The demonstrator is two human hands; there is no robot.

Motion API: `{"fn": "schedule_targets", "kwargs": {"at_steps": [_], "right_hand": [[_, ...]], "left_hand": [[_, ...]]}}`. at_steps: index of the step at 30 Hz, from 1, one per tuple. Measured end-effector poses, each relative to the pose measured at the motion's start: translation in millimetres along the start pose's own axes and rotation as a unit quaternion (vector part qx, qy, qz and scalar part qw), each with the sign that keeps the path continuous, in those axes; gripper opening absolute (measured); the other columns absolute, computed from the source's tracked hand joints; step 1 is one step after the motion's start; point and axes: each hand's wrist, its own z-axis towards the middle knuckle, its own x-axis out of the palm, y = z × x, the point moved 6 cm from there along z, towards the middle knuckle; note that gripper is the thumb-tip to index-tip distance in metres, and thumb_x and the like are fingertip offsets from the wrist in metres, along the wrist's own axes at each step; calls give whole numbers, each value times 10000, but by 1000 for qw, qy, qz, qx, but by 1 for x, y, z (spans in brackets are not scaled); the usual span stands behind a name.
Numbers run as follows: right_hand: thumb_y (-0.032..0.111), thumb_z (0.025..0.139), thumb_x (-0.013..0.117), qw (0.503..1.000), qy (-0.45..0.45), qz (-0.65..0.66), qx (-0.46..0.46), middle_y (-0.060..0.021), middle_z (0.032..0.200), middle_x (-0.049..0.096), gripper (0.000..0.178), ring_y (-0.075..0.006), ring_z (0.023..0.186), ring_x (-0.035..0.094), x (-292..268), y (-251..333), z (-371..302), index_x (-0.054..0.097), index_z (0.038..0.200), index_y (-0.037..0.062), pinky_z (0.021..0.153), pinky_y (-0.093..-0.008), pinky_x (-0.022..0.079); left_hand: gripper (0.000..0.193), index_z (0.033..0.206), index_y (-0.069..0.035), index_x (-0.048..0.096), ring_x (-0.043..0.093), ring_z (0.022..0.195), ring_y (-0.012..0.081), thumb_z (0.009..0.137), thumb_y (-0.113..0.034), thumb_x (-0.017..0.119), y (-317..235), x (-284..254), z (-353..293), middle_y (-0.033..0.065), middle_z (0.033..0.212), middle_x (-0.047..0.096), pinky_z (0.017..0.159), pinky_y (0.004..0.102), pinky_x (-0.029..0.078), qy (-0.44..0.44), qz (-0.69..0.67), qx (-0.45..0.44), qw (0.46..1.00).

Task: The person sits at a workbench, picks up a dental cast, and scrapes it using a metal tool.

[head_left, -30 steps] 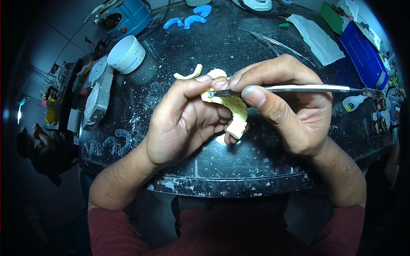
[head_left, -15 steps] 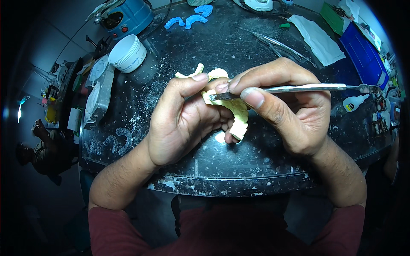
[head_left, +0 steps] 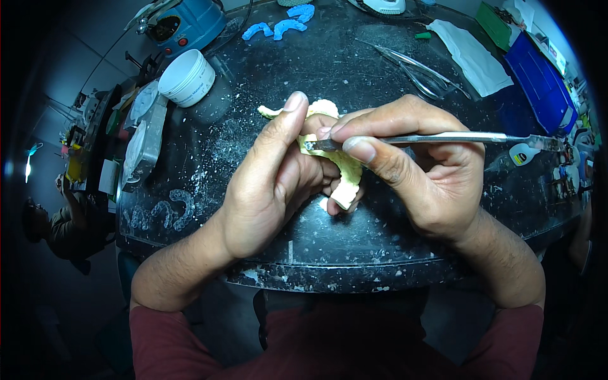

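My left hand (head_left: 258,183) holds a pale yellow, horseshoe-shaped dental cast (head_left: 348,180) just above the bench, fingers curled beneath and behind it. The thumb of that hand points up, its tip free of the cast. Pinched between the thumb and fingers of my right hand (head_left: 430,168) is a slim metal carving knife (head_left: 462,137) with a blade at each end. Its left tip touches the cast's upper left end. Part of the cast is hidden by my fingers. Beyond my left hand lies another pale yellow cast (head_left: 324,107), partly covered.
Blue arch-shaped pieces (head_left: 289,28) and a blue machine (head_left: 190,28) are at the back. A white tub (head_left: 187,79) stands left, above clear arch trays (head_left: 183,209). Metal tweezers (head_left: 415,66), a white sheet (head_left: 472,57) and a blue bin (head_left: 541,82) are right. Another person (head_left: 63,215) sits far left.
My left thumb has straightened upward. Both hands, with the cast and knife, have shifted slightly left. The person at far left has raised an arm.
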Motion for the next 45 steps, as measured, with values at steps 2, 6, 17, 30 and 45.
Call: {"fn": "schedule_targets", "kwargs": {"at_steps": [2,6,17,30,45], "right_hand": [[14,896,607,1000,-5,1,-1,-165,945,679,101,-205,886,675,3,2,0,657,961,-44,811,-321,553],[13,909,587,1000,8,-24,4,-174,950,672,104,-205,865,677,3,3,1,643,966,-54,791,-327,568],[56,932,571,1000,4,11,4,-173,975,655,128,-199,910,665,0,1,1,620,996,-43,772,-297,557],[28,902,606,1000,5,15,15,-147,957,668,125,-194,898,665,1,1,1,661,1002,-24,789,-299,545],[67,921,598,1000,-14,4,4,-138,947,664,115,-142,849,648,-4,1,2,614,980,-30,751,-257,528]], "left_hand": [[639,1091,-24,467,498,727,145,1002,-537,96,-4,3,-1,87,844,552,695,278,406,-5,-4,25,1000],[791,1146,47,466,505,760,165,957,-606,61,-4,-2,0,120,873,564,741,284,398,11,24,12,1000],[887,1244,39,437,484,813,188,911,-662,8,0,0,3,129,910,549,801,307,369,18,-46,40,998],[672,1063,-44,479,510,786,147,982,-569,67,-10,5,0,88,887,546,748,292,416,23,11,46,999],[818,1048,26,496,515,816,179,936,-639,34,-6,4,1,121,902,557,788,295,392,15,-27,58,998]]}}
